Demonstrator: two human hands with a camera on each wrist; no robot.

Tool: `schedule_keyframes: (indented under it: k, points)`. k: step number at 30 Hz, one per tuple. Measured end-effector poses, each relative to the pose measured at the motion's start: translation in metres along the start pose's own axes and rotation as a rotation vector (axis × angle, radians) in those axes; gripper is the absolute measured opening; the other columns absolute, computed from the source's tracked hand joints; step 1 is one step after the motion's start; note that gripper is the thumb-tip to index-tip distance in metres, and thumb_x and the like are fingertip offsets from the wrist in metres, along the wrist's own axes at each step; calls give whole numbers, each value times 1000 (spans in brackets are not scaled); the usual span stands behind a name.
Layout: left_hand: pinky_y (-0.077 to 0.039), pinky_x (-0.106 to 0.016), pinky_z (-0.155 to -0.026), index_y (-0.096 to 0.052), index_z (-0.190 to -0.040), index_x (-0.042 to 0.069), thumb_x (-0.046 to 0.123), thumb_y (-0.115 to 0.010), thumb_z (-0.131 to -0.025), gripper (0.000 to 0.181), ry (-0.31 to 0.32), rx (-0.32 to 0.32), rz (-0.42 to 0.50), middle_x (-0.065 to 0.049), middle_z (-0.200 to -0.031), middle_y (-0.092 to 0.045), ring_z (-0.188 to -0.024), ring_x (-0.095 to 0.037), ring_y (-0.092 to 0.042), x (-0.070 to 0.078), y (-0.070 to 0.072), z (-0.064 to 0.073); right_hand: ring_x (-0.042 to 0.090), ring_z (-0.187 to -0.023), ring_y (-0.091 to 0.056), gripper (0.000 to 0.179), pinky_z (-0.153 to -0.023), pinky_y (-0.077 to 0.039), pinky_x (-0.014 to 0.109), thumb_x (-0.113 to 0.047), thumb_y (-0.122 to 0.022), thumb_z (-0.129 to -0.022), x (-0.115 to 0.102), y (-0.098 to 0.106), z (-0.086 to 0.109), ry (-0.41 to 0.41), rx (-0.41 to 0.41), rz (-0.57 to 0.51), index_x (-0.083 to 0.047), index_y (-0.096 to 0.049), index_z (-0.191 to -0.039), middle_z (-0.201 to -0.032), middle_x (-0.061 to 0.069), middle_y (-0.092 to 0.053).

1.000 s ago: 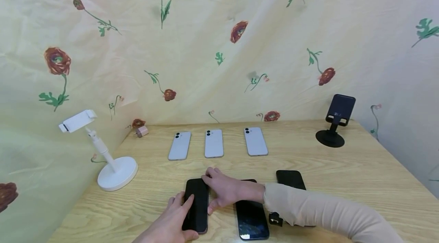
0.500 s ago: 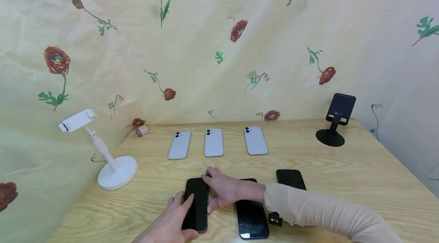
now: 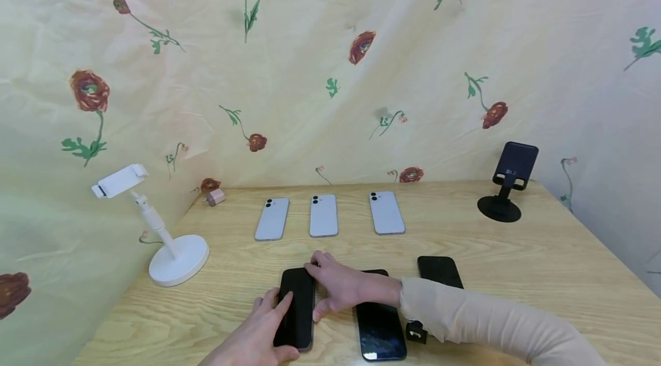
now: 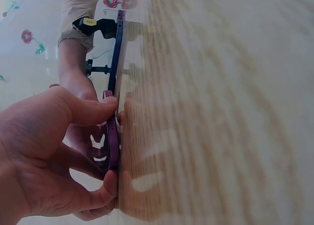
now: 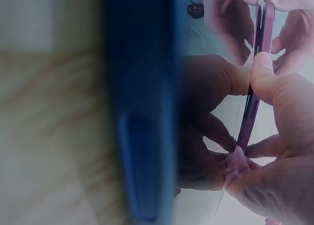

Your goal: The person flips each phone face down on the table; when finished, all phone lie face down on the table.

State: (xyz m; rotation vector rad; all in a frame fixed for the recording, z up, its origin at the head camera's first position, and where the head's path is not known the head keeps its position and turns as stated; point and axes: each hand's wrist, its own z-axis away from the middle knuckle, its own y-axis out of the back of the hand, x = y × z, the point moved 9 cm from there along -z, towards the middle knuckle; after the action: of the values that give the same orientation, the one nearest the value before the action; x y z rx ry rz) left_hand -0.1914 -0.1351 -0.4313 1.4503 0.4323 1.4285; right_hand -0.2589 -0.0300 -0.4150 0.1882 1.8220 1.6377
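Note:
A black-screened phone (image 3: 298, 311) with a purple edge (image 4: 113, 141) lies face up on the wooden table. My left hand (image 3: 258, 328) holds it from the left, thumb at the bottom edge and fingers along the far side and on the screen. From the right, my right hand (image 3: 338, 284) touches the same phone, its thumb low on the right edge and fingertips near the top right corner. In the right wrist view, thumb and fingers grip that purple side (image 5: 249, 117). Beneath my right forearm lies a second dark phone (image 3: 381, 328), partly covered.
A third dark phone (image 3: 439, 270) is partly under the sleeve. White phones lie face down behind: left (image 3: 272, 220), middle (image 3: 323, 215), right (image 3: 387, 213). A white phone stand (image 3: 178, 260), a pink plug (image 3: 215, 197) and a black stand (image 3: 499, 208) stand around them.

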Motion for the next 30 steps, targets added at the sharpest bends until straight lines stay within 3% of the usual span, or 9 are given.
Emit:
schedule_keyframes:
  k: [8,17,30]
  points:
    - [-42,-63,-93,-37,-151,-4,40,-82,-83,93,-12,7,16,-34,-151,-25,-131,-50,-33,1,2,1,20,-112,-41,96,-93,-43,26,-47,-85,-78,-2,6,2,22,54,-19,8,-43,-146,-131,11,-42]
    - [-38,-70,-93,-36,-152,-3,39,-82,-83,92,1,9,44,-35,-151,-24,-132,-62,-26,-2,1,4,22,-112,-41,98,-92,-43,27,-48,-84,-77,-3,7,4,32,88,-60,8,-42,-146,-132,12,-42]
    - [-35,-72,-95,-33,-153,-4,42,-78,-86,93,-55,24,49,-34,-154,-23,-132,-64,-27,-4,3,8,17,-107,-40,99,-86,-42,23,-49,-83,-77,-5,12,3,38,111,-90,8,-42,-146,-130,10,-42]
